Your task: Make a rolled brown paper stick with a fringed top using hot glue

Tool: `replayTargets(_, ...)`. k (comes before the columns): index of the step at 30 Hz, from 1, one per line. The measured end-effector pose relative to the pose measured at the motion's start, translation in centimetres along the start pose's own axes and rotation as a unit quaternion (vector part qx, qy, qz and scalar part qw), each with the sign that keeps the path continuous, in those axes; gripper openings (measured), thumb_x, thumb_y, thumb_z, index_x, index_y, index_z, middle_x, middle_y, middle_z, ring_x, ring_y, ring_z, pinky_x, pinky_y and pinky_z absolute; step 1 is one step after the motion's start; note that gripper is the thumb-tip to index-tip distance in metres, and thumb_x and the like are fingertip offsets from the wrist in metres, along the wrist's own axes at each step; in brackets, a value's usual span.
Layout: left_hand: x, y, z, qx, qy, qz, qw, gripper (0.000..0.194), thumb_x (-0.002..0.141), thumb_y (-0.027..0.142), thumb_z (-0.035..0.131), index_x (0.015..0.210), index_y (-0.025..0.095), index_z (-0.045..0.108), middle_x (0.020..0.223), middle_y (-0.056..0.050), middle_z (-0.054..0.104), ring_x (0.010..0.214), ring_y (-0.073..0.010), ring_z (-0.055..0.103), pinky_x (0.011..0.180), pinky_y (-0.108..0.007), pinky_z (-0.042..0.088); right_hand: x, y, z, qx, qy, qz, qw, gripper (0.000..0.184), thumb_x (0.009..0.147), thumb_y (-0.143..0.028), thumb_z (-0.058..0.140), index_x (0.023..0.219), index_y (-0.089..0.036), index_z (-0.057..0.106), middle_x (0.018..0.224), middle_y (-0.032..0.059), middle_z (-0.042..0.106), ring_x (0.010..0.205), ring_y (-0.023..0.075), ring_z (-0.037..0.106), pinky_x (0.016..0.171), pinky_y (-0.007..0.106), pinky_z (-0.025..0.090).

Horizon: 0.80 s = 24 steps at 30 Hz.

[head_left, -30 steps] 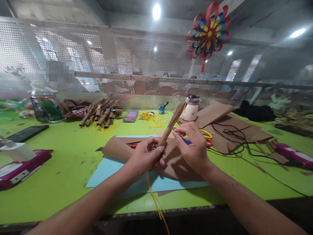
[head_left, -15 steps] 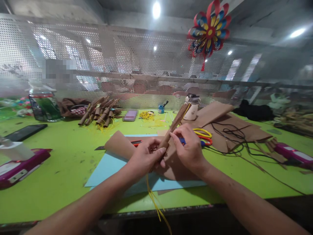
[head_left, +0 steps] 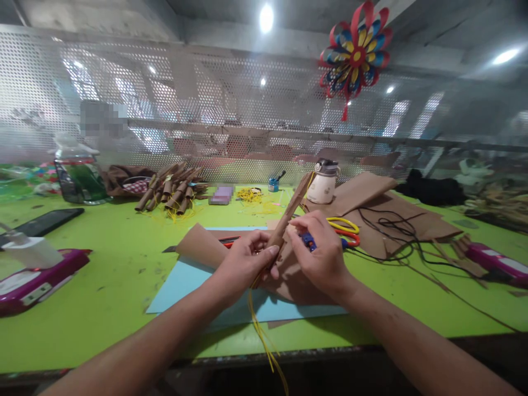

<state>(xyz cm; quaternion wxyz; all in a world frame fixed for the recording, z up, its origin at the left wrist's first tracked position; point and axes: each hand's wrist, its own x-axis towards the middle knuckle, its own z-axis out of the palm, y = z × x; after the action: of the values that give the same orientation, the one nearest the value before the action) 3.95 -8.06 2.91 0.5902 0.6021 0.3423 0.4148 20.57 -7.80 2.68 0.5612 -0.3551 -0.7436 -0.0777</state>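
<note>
My left hand (head_left: 251, 258) is wrapped round the lower part of a slim brown paper roll (head_left: 289, 212), which tilts up and away to the right. Thin yellow strings (head_left: 259, 330) hang below that hand, and a yellow strand shows at the roll's upper end. Just right of the roll, my right hand (head_left: 319, 250) has thumb and forefinger pinched together; what they hold, if anything, cannot be made out. Beneath both hands lies curled brown paper (head_left: 198, 245) over light blue sheets (head_left: 175, 289). A blue object (head_left: 308, 240) is partly hidden behind the right fingers.
Yellow and red looped handles (head_left: 348, 226) lie right of my hands, near a black cord (head_left: 391, 220) and brown paper sheets (head_left: 367, 190). Behind stand a white bottle (head_left: 322, 187), a blue jar (head_left: 273, 184) and several paper rolls (head_left: 173, 190). Purple power strips (head_left: 53, 280) flank the table.
The right fingertips have shifted slightly while staying pinched beside the roll. The roll's top has dipped and moved a little left. My left hand keeps its grip, and the whole view has drifted slightly.
</note>
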Motion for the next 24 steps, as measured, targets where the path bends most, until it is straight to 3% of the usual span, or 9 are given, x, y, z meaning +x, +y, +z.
replayTargets(6, -0.09, 0.04, 0.14, -0.004, -0.009, 0.007, 1.0, 0.028, 0.08, 0.038, 0.064, 0.094, 0.015, 0.056, 0.054, 0.002, 0.06, 0.043, -0.007, 0.049, 0.043, -0.017, 0.036, -0.12, 0.33, 0.33, -0.011, -0.02, 0.017, 1.0, 0.006, 0.085, -0.011, 0.056, 0.086, -0.017, 0.055, 0.086, 0.006, 0.053, 0.084, 0.0202, 0.051, 0.076, 0.034, 0.044)
replayTargets(16, 0.08, -0.44, 0.05, 0.021, -0.024, 0.008, 0.999, 0.027, 0.082, 0.038, 0.062, 0.091, 0.015, 0.053, 0.054, 0.001, 0.061, 0.042, -0.007, 0.048, 0.042, -0.016, 0.034, 0.19, 1.01, 0.49, 0.006, -0.016, 0.012, 1.0, 0.016, 0.088, -0.009, 0.051, 0.076, -0.02, 0.048, 0.076, 0.0013, 0.049, 0.073, 0.0166, 0.048, 0.067, 0.03, 0.039)
replayTargets(24, 0.13, -0.02, 0.17, -0.018, -0.012, -0.003, 1.0, 0.028, 0.08, 0.037, 0.065, 0.093, 0.015, 0.054, 0.056, 0.002, 0.058, 0.044, -0.0076, 0.049, 0.044, -0.018, 0.036, -0.22, 0.22, 0.37, 0.011, -0.061, 0.015, 0.998, 0.015, 0.091, -0.013, 0.046, 0.078, -0.021, 0.045, 0.079, 0.0024, 0.049, 0.076, 0.0181, 0.046, 0.07, 0.033, 0.039)
